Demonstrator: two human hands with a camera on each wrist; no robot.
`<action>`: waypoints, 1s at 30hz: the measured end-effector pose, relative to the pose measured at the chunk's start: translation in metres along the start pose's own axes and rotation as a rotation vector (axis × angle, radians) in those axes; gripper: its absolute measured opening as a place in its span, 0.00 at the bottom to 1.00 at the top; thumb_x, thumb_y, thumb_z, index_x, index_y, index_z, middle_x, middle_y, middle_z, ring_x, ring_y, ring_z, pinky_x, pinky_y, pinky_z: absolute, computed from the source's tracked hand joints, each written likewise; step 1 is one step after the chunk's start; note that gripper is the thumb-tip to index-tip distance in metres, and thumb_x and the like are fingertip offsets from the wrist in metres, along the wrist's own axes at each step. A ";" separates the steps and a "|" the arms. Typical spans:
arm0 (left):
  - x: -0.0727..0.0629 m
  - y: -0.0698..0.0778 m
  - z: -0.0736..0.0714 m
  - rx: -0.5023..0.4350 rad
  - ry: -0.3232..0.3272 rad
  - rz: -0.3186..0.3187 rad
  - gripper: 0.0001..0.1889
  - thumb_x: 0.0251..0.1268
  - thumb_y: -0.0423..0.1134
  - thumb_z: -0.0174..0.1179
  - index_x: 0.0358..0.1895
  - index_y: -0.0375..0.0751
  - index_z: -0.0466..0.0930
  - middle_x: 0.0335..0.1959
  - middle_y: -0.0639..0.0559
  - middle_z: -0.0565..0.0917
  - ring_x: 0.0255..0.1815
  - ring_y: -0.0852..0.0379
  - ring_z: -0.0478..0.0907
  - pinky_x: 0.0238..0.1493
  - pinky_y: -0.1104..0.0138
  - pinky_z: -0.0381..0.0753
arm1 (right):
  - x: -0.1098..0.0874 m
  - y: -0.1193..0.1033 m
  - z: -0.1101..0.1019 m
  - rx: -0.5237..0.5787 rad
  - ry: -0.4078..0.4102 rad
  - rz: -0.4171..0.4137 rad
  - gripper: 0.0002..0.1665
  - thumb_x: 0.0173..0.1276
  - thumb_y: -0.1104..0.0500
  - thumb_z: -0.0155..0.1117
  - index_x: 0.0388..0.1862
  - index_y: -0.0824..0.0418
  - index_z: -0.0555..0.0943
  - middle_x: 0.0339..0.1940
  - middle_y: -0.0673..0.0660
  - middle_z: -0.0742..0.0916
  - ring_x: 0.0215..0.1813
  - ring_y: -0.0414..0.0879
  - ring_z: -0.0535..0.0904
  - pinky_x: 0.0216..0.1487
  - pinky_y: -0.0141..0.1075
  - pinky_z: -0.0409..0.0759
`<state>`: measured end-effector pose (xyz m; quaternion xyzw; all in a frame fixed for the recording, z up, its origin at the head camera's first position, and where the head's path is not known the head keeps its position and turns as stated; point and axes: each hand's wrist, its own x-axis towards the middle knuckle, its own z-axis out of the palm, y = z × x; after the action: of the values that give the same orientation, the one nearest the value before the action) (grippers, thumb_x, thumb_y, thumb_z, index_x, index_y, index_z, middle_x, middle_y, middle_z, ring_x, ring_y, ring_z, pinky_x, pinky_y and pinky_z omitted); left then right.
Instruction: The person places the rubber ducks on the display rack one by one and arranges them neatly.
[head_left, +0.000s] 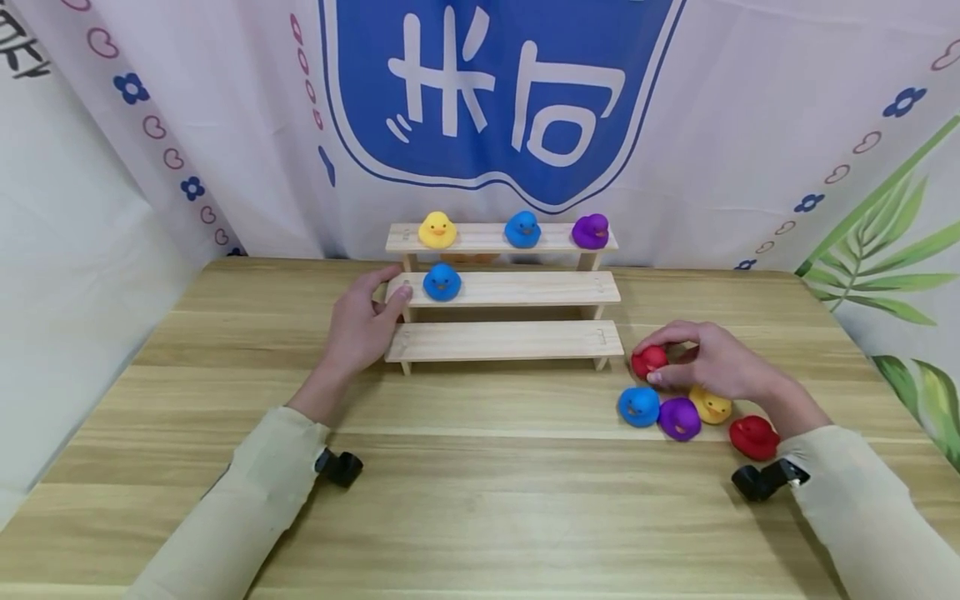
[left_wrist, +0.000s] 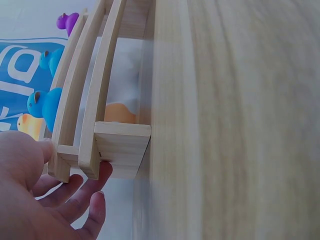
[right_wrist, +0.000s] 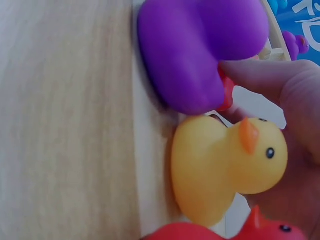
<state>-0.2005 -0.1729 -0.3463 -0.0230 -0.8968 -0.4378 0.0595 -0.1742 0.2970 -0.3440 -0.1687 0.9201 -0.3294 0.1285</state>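
A three-step wooden stand (head_left: 504, 340) stands on the table. My left hand (head_left: 363, 321) holds its left end, thumb over the middle step and fingers at the side, as the left wrist view shows. By the thumb sits a blue rubber duck (head_left: 442, 282). On the top step are a yellow duck (head_left: 437, 230), another blue duck (head_left: 522, 229) and a purple duck (head_left: 591, 232). Right of the stand, my right hand (head_left: 708, 360) pinches a red rubber duck (head_left: 648, 361) between thumb and fingers. In the right wrist view that duck is mostly hidden behind a purple duck (right_wrist: 185, 55).
Near my right hand on the table (head_left: 480, 500) lie a blue duck (head_left: 638, 407), a purple duck (head_left: 680, 419), a yellow duck (head_left: 711, 405) and a second red duck (head_left: 754, 437). A printed white cloth (head_left: 712, 125) hangs behind the stand.
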 end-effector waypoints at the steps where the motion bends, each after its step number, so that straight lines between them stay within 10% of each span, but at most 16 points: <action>1: 0.000 0.000 0.000 0.000 -0.001 0.000 0.28 0.85 0.51 0.53 0.81 0.47 0.68 0.76 0.39 0.72 0.32 0.50 0.83 0.26 0.67 0.78 | 0.000 0.000 0.000 0.003 0.008 -0.007 0.20 0.69 0.56 0.77 0.60 0.53 0.88 0.57 0.56 0.89 0.57 0.51 0.83 0.52 0.31 0.84; 30: 0.000 0.000 0.001 0.006 0.006 -0.012 0.28 0.85 0.52 0.53 0.81 0.47 0.68 0.75 0.39 0.74 0.33 0.50 0.83 0.27 0.67 0.78 | 0.018 -0.056 -0.009 0.071 0.203 -0.088 0.22 0.76 0.56 0.71 0.66 0.56 0.83 0.58 0.56 0.87 0.61 0.50 0.78 0.54 0.27 0.79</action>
<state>-0.2004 -0.1721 -0.3471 -0.0161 -0.8981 -0.4355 0.0596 -0.1810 0.2544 -0.3036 -0.1701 0.9079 -0.3822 0.0260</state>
